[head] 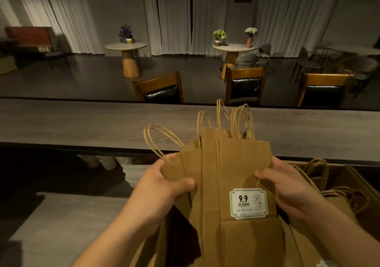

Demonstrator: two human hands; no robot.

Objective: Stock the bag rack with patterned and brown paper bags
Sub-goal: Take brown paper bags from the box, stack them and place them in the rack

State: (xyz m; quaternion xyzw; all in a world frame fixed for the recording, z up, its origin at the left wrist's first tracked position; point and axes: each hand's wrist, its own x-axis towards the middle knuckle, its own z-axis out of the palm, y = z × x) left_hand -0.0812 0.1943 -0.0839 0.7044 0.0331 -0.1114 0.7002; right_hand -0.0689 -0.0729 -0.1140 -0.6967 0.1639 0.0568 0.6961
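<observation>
A person behind a café counter (102,122) holds a fanned stack of brown paper bags (226,174) at the lower centre of the frame. The left hand (164,182) grips the stack's left edge, thumb curled over the front; the right hand (287,186) pinches its right edge. More brown bags sit in a box (349,176) at lower right. No rack or patterned bags are visible, so stocking appears barely begun.
</observation>
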